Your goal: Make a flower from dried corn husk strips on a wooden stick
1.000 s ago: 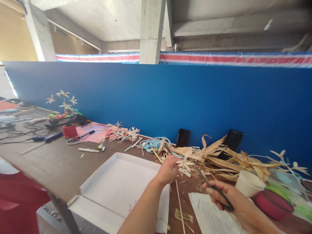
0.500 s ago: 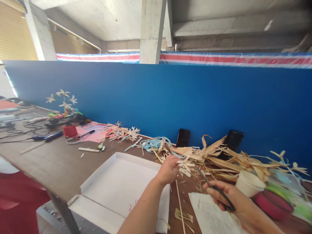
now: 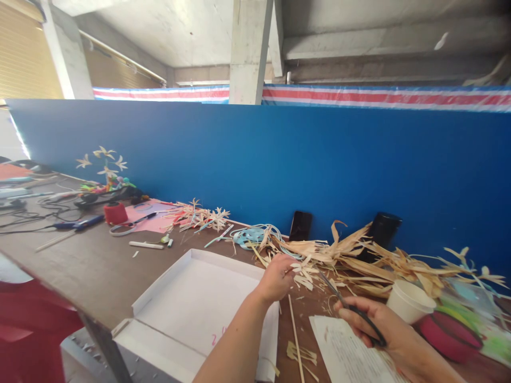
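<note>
While pinched, the pale husk piece (image 3: 302, 267) looks jagged, many-pointed.

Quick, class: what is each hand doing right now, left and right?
Left hand: closed, grip pinching a pale husk piece.
Right hand: closed, grip around black scissors.
</note>
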The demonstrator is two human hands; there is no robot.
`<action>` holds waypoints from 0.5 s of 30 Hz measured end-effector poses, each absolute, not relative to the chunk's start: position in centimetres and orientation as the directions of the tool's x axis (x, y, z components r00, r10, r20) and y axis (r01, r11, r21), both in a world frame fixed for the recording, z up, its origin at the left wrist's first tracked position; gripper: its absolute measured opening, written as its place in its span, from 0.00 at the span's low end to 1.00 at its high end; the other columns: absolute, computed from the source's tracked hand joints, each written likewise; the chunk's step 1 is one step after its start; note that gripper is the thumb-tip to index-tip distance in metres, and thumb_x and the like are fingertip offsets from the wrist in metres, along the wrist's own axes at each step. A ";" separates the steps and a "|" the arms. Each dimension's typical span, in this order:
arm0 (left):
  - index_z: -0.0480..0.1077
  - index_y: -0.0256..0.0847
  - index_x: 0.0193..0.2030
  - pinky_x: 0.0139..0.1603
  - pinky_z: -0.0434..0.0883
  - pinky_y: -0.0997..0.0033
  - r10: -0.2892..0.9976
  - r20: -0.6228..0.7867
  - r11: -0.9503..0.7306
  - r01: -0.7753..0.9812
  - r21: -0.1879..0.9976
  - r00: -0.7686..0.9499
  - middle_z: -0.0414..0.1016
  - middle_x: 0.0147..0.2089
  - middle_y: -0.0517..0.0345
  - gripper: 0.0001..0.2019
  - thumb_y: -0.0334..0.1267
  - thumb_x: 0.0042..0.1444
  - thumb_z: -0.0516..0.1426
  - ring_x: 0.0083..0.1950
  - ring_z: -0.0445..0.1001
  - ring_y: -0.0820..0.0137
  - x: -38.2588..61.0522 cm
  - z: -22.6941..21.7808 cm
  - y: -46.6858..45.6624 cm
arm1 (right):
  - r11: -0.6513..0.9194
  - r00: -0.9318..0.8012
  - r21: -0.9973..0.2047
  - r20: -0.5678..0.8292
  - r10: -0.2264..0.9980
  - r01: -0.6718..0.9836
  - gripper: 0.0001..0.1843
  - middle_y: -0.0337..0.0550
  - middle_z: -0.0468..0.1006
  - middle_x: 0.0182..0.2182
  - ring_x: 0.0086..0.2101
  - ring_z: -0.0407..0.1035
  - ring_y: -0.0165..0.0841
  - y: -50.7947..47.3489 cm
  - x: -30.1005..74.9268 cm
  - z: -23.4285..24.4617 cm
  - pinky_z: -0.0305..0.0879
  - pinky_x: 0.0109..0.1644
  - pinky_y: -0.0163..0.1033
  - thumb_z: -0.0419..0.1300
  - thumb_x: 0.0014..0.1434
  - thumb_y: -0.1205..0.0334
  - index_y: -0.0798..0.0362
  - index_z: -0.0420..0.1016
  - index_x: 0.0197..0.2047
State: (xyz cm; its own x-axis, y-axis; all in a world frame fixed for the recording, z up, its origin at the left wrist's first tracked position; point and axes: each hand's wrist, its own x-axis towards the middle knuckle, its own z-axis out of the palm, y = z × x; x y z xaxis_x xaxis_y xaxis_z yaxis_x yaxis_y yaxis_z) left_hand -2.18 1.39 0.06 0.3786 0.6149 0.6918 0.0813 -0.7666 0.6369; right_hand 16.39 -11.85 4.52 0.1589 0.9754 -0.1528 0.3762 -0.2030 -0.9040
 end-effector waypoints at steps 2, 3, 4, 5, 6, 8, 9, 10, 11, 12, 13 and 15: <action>0.73 0.40 0.35 0.47 0.62 0.69 0.610 0.697 -0.771 0.081 0.631 0.376 0.74 0.40 0.56 0.11 0.25 0.51 0.52 0.43 0.67 0.70 -2.1 -0.1 1.5 | -0.206 0.166 -0.910 -0.155 0.974 0.359 0.25 0.35 0.65 0.17 0.18 0.53 0.24 -11.9 16.3 4.5 0.44 0.23 0.34 0.61 0.43 0.44 0.55 0.72 0.38; 0.73 0.40 0.36 0.47 0.62 0.69 0.607 0.700 -0.774 0.080 0.628 0.376 0.74 0.40 0.56 0.11 0.25 0.51 0.52 0.43 0.67 0.70 -2.1 -0.2 1.5 | -0.208 0.174 -0.911 -0.154 0.973 0.357 0.25 0.35 0.66 0.17 0.18 0.53 0.24 -11.9 16.3 4.5 0.44 0.22 0.34 0.61 0.43 0.44 0.55 0.72 0.38; 0.72 0.40 0.36 0.47 0.62 0.69 0.604 0.704 -0.777 0.078 0.625 0.375 0.74 0.40 0.56 0.11 0.25 0.51 0.52 0.43 0.67 0.70 -2.1 -0.2 1.6 | -0.209 0.179 -0.910 -0.152 0.972 0.359 0.25 0.35 0.65 0.17 0.18 0.52 0.24 -11.9 16.2 4.5 0.44 0.22 0.34 0.61 0.43 0.44 0.56 0.72 0.37; 0.72 0.40 0.36 0.47 0.62 0.69 0.600 0.707 -0.779 0.075 0.622 0.373 0.74 0.40 0.56 0.11 0.25 0.51 0.52 0.43 0.67 0.70 -2.1 -0.3 1.6 | -0.209 0.185 -0.908 -0.149 0.971 0.364 0.25 0.34 0.65 0.17 0.17 0.52 0.24 -11.9 16.2 4.6 0.43 0.22 0.34 0.61 0.43 0.44 0.56 0.72 0.37; 0.72 0.40 0.36 0.47 0.62 0.69 0.598 0.709 -0.781 0.074 0.620 0.373 0.74 0.40 0.56 0.11 0.25 0.51 0.52 0.43 0.67 0.70 -2.1 -0.3 1.6 | -0.211 0.185 -0.905 -0.151 0.971 0.369 0.25 0.34 0.65 0.16 0.17 0.52 0.24 -11.9 16.2 4.6 0.43 0.22 0.34 0.61 0.43 0.44 0.56 0.72 0.37; 0.72 0.40 0.36 0.48 0.62 0.69 0.597 0.711 -0.783 0.076 0.618 0.373 0.74 0.40 0.56 0.10 0.26 0.51 0.52 0.43 0.67 0.70 -2.0 -0.4 1.7 | -0.206 0.182 -0.907 -0.148 0.972 0.367 0.25 0.34 0.65 0.16 0.17 0.52 0.24 -11.9 16.1 4.7 0.43 0.22 0.33 0.61 0.43 0.44 0.56 0.72 0.37; 0.72 0.40 0.36 0.48 0.62 0.69 0.598 0.710 -0.782 0.078 0.618 0.372 0.74 0.40 0.56 0.10 0.26 0.51 0.52 0.43 0.67 0.70 -2.1 -0.4 1.7 | -0.206 0.184 -0.909 -0.147 0.972 0.362 0.25 0.34 0.65 0.16 0.17 0.52 0.24 -11.9 16.1 4.7 0.43 0.22 0.33 0.61 0.42 0.44 0.56 0.73 0.37; 0.72 0.40 0.36 0.48 0.62 0.69 0.599 0.709 -0.782 0.081 0.618 0.372 0.74 0.40 0.56 0.10 0.26 0.51 0.52 0.43 0.67 0.70 -2.1 -0.4 1.7 | -0.207 0.185 -0.912 -0.148 0.971 0.355 0.26 0.34 0.65 0.16 0.17 0.52 0.24 -11.9 16.0 4.8 0.43 0.21 0.33 0.61 0.42 0.44 0.56 0.73 0.37; 0.72 0.40 0.36 0.48 0.62 0.69 0.600 0.708 -0.781 0.083 0.619 0.371 0.74 0.40 0.56 0.10 0.26 0.51 0.52 0.43 0.67 0.70 -2.1 -0.3 1.7 | -0.208 0.188 -0.914 -0.150 0.971 0.349 0.26 0.34 0.65 0.16 0.17 0.52 0.24 -11.9 15.9 4.8 0.44 0.21 0.33 0.61 0.41 0.44 0.56 0.73 0.37; 0.72 0.40 0.36 0.48 0.62 0.69 0.601 0.708 -0.781 0.085 0.619 0.370 0.74 0.40 0.56 0.10 0.26 0.51 0.52 0.43 0.67 0.70 -2.1 -0.3 1.7 | -0.212 0.190 -0.914 -0.152 0.970 0.347 0.25 0.34 0.65 0.16 0.16 0.52 0.24 -11.9 15.9 4.9 0.44 0.21 0.33 0.61 0.41 0.44 0.56 0.73 0.37; 0.72 0.40 0.36 0.48 0.62 0.69 0.602 0.707 -0.780 0.087 0.619 0.370 0.74 0.40 0.56 0.10 0.26 0.51 0.52 0.43 0.67 0.70 -2.0 -0.3 1.7 | -0.215 0.196 -0.912 -0.153 0.969 0.350 0.25 0.33 0.64 0.15 0.16 0.52 0.24 -11.9 15.8 4.9 0.44 0.21 0.33 0.61 0.42 0.44 0.56 0.73 0.37; 0.72 0.40 0.36 0.47 0.62 0.69 0.604 0.706 -0.779 0.089 0.620 0.370 0.74 0.40 0.56 0.10 0.26 0.51 0.52 0.43 0.67 0.70 -2.0 -0.3 1.7 | -0.220 0.201 -0.905 -0.155 0.967 0.363 0.25 0.33 0.63 0.14 0.16 0.51 0.23 -11.9 15.8 5.0 0.44 0.21 0.33 0.60 0.42 0.44 0.56 0.73 0.36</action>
State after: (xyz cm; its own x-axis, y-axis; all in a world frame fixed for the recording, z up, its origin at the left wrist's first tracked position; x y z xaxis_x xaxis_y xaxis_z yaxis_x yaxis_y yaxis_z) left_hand -2.04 1.69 -0.30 0.3698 0.6041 0.7059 0.0887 -0.7793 0.6204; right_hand 15.77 -11.91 5.00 0.2006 0.9674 -0.1546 0.3633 -0.2200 -0.9053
